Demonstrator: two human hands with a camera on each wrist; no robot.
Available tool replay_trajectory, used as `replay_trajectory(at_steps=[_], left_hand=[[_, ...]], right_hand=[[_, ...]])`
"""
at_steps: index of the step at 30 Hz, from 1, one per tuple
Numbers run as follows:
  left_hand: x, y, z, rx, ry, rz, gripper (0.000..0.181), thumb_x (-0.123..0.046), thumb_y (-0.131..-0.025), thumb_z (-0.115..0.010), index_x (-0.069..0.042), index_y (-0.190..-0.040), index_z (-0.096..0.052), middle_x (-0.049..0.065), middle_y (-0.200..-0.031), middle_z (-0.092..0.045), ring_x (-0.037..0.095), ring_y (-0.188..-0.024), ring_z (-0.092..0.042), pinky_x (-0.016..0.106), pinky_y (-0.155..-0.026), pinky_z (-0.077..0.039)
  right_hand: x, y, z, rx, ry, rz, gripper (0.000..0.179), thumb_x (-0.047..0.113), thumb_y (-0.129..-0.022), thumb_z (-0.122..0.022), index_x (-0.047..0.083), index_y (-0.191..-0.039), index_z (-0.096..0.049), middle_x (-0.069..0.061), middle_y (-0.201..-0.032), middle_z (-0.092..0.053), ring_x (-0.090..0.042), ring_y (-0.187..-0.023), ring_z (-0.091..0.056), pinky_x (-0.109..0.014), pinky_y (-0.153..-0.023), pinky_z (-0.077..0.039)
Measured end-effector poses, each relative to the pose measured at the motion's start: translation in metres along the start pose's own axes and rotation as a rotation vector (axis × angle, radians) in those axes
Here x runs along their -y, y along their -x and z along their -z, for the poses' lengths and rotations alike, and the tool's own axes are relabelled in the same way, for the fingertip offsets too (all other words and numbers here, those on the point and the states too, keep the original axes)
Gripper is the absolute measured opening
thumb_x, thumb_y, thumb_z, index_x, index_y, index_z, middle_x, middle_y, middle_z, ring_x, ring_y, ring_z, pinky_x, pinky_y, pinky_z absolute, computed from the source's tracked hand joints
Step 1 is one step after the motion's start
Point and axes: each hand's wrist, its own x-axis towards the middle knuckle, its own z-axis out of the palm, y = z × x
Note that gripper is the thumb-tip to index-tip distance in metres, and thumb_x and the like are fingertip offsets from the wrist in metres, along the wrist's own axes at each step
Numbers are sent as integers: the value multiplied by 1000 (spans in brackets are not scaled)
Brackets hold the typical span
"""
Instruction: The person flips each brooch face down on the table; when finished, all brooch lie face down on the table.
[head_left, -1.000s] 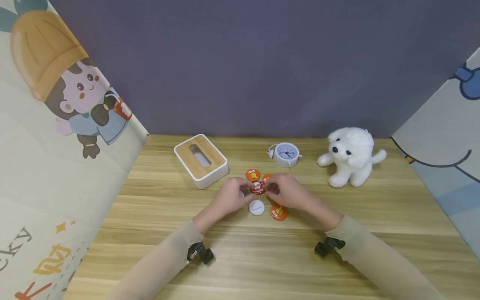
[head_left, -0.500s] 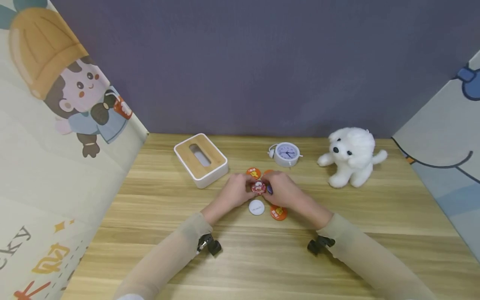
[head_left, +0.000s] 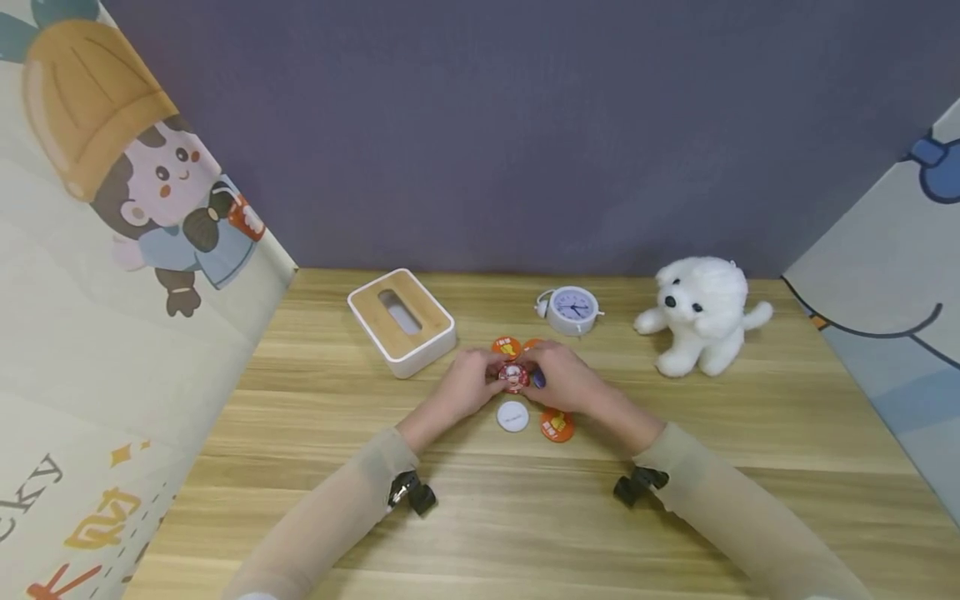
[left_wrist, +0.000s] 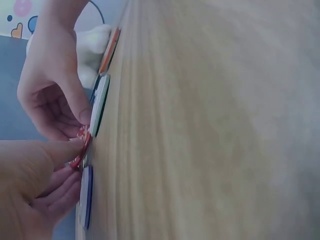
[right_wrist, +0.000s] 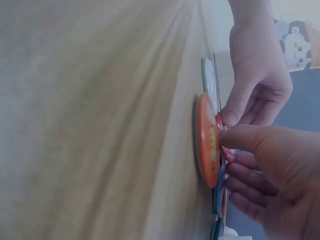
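A round red patterned badge (head_left: 513, 377) lies between my two hands in the head view. My left hand (head_left: 467, 385) pinches its left side with thumb and fingers. From the other side my right hand (head_left: 566, 379) grips it the same way. In the left wrist view both thumbs rest on the red badge (left_wrist: 84, 136), close over other flat badges. A white badge (head_left: 513, 416) lies just in front of it, and an orange badge (head_left: 557, 425) sits by my right hand. A purple badge (head_left: 538, 379) shows partly under my right fingers.
Behind the hands lie another orange badge (head_left: 506, 347) and a partly hidden one (head_left: 532, 344). A tissue box with a wooden lid (head_left: 401, 321) stands back left, a white alarm clock (head_left: 573, 310) behind, and a white plush dog (head_left: 703, 312) back right on the wooden table (head_left: 525, 533).
Both hands have drawn closer together around the red badge over the last second. The purple badge beside my right fingers has come into sight. The other badges stay in place.
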Motion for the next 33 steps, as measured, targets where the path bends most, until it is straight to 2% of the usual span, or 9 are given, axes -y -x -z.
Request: replay_trajectory(at_steps=[3, 6, 13, 18, 21, 28, 30, 33], left_hand=[[0, 1, 0, -5, 47, 31, 36, -9, -90, -84, 3, -124, -75, 17, -104, -80, 23, -88, -78, 27, -79, -66], [0, 1, 1, -12, 76, 44, 34, -6, -90, -83, 3, -122, -75, 18, -105, -80, 23, -87, -79, 23, -78, -65], [1, 5, 4, -28, 136, 57, 34, -3, -91, -81, 1, -124, -76, 18, -107, -81, 23, -88, -80, 20, -77, -65], [2, 5, 6, -69, 195, 91, 33, -4, -93, -80, 3, -125, -74, 21, -108, -80, 27, -89, -80, 25, -78, -66], [1, 4, 9, -107, 264, 108, 35, -4, -93, -80, 6, -125, -73, 23, -109, -80, 31, -91, -80, 28, -80, -67], [-2, 0, 17, -208, 434, 50, 25, -5, -96, -76, 6, -118, -75, 24, -109, -80, 35, -94, -80, 29, -83, -67], [-2, -1, 18, -227, 495, 45, 23, -5, -99, -73, 7, -118, -75, 26, -109, -79, 37, -94, -80, 32, -84, -68], [-1, -2, 18, -219, 623, 75, 23, -2, -102, -67, 11, -119, -73, 31, -110, -77, 44, -94, -79, 41, -85, -68]], right_hand=[[0, 0, -2, -21, -32, -8, 34, 23, -84, -92, 5, -107, -76, -2, -92, -73, -16, -86, -67, -32, -78, -61], [1, -1, -2, -37, -58, -26, 35, 23, -83, -93, 5, -107, -75, -3, -92, -73, -15, -84, -68, -29, -76, -61], [-1, -3, -4, -33, -185, -92, 29, 3, -84, -86, 2, -112, -75, -8, -99, -74, -14, -84, -71, -26, -76, -64], [-5, -7, -2, -63, -310, -123, 19, 0, -88, -81, 1, -107, -76, -10, -96, -78, -16, -82, -74, -26, -75, -65], [-6, -9, 4, -78, -354, -141, 17, 0, -90, -80, 1, -107, -76, -12, -97, -79, -19, -85, -76, -28, -77, -66], [-9, -12, 17, -143, -509, -148, 17, -4, -91, -77, -5, -108, -75, -19, -98, -78, -26, -89, -76, -26, -79, -66], [-8, -13, 20, -170, -542, -151, 19, -5, -91, -76, -6, -110, -75, -20, -100, -77, -26, -90, -75, -24, -79, -65], [-7, -14, 23, -206, -548, -147, 20, -5, -92, -75, -6, -111, -75, -20, -100, -77, -24, -90, -74, -20, -78, -64]])
